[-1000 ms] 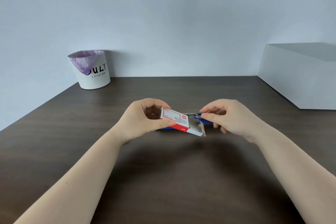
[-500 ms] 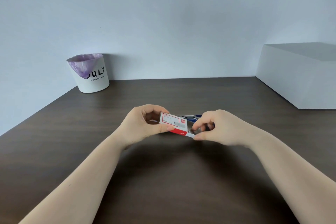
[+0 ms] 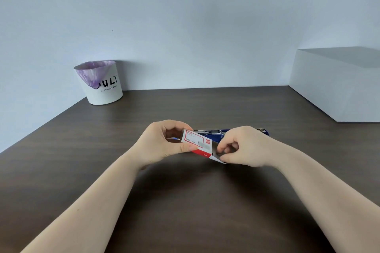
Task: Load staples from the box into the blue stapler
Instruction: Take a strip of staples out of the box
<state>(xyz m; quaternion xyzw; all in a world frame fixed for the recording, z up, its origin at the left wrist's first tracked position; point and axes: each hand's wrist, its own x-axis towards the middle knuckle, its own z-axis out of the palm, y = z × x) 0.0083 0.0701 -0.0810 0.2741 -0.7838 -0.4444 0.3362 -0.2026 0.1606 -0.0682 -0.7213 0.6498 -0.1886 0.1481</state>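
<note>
Your left hand (image 3: pixel 162 146) is clamped on the staple box (image 3: pixel 197 143), just in front of the blue stapler (image 3: pixel 232 132) on the counter (image 3: pixel 102 160); your right hand (image 3: pixel 242 146) pinches inside its open end. Staples are thin and snap easily, so hold their sides

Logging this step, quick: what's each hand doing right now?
Left hand: closed, holding the staple box.
Right hand: fingers pinched at the box's open end; contents hidden.

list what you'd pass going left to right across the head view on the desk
white bin → left hand → staple box → right hand → white block. The blue stapler lies behind the hands, so it is left out.
</note>
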